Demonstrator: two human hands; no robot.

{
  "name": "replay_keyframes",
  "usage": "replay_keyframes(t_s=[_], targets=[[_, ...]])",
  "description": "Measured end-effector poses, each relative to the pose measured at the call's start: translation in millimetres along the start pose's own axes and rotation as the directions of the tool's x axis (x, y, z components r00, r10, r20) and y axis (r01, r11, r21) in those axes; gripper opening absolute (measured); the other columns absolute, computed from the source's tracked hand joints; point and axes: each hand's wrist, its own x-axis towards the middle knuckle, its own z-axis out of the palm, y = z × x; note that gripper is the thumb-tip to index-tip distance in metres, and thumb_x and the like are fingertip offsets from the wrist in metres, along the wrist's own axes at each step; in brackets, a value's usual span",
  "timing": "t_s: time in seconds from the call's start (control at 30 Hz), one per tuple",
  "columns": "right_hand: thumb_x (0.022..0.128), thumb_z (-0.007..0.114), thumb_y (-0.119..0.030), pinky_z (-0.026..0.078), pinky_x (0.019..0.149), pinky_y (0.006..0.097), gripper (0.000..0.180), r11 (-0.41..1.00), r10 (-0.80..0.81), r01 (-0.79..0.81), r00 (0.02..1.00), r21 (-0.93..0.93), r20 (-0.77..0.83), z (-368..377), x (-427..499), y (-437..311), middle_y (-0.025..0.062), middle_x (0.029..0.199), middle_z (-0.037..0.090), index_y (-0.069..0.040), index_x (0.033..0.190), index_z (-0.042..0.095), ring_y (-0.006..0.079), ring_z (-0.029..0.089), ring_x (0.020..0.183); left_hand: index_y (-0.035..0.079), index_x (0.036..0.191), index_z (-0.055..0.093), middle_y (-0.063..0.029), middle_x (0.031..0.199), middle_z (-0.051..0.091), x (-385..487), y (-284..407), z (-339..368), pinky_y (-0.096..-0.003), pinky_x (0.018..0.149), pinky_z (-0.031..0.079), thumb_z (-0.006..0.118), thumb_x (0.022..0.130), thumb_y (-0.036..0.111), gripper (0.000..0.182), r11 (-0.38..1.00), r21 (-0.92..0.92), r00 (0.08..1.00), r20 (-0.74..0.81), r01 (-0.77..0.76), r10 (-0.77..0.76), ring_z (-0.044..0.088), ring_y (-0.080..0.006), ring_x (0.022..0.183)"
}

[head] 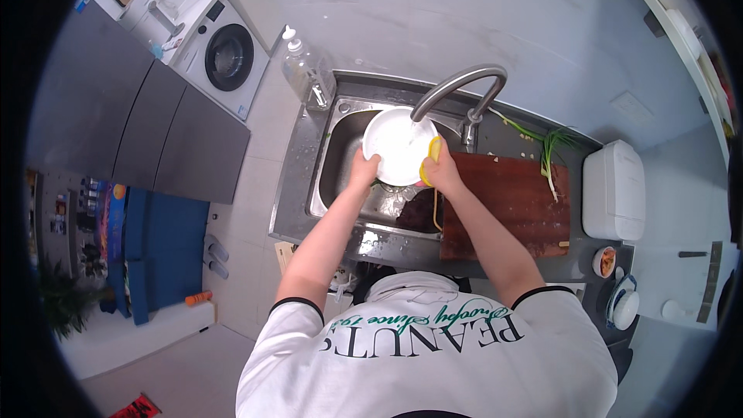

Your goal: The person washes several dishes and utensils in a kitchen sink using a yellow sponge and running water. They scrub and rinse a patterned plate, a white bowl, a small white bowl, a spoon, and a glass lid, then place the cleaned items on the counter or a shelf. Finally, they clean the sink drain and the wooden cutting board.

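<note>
A white plate (397, 142) is held over the stainless-steel sink (342, 180), under the curved faucet (464, 76). Water runs from the spout onto its face. My left hand (364, 169) grips the plate's lower left rim, thumb on top. At the right rim, my right hand (442, 168) holds the plate together with a yellow sponge (430, 162), which is pressed between hand and rim. Below the plate, a dark patch and some green scraps show in the sink basin; the plate hides part of it.
Right of the sink lies a wooden cutting board (505, 209) with green onions (550, 157) across its far edge. A clear pump bottle (307, 78) stands at the back left corner. Farther right are a white lidded container (614, 190) and a small bowl of orange food (605, 261).
</note>
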Motion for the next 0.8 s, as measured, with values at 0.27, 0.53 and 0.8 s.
replay_keyframes(t_s=[0.27, 0.53, 0.8], targets=[[0.085, 0.058, -0.003, 0.053, 0.078, 0.0519, 0.084, 0.661, -0.336, 0.216, 0.941, -0.719, -0.026, 16.9, -32.3, 11.6, 0.0299, 0.114, 0.060, -0.011, 0.157, 0.015, 0.0473, 0.064, 0.093, 0.002, 0.115, 0.061, -0.0071, 0.095, 0.066, 7.0, 21.5, 80.3, -0.0310, 0.074, 0.052, 0.070, 0.092, 0.035, 0.042, 0.996, 0.025, 0.995, 0.060, -0.084, 0.082, 0.064, -0.0174, 0.084], [0.085, 0.072, -0.009, 0.048, 0.098, 0.0455, 0.082, 0.749, -0.410, 0.335, 0.912, -0.572, -0.003, -4.9, -58.7, 25.0, 0.0235, 0.135, 0.048, -0.016, 0.154, 0.029, 0.0430, 0.055, 0.118, 0.001, 0.119, 0.060, -0.0044, 0.101, 0.069, -9.5, 18.3, 54.0, -0.0284, 0.075, 0.053, 0.055, 0.103, 0.022, 0.027, 0.920, -0.387, 0.932, 0.351, 0.057, 0.090, 0.064, -0.0112, 0.086], [0.084, 0.072, -0.010, 0.049, 0.093, 0.0413, 0.047, 0.848, -0.429, 0.369, 0.899, -0.381, -0.085, -41.7, -51.2, 6.2, 0.0169, 0.115, 0.060, -0.006, 0.129, 0.057, 0.0372, 0.060, 0.107, 0.001, 0.119, 0.062, -0.0060, 0.110, 0.068, -7.2, 19.4, 44.2, -0.0315, 0.089, 0.049, 0.047, 0.103, 0.048, 0.052, 0.900, -0.434, 0.971, 0.194, -0.044, 0.141, 0.064, -0.0152, 0.097]])
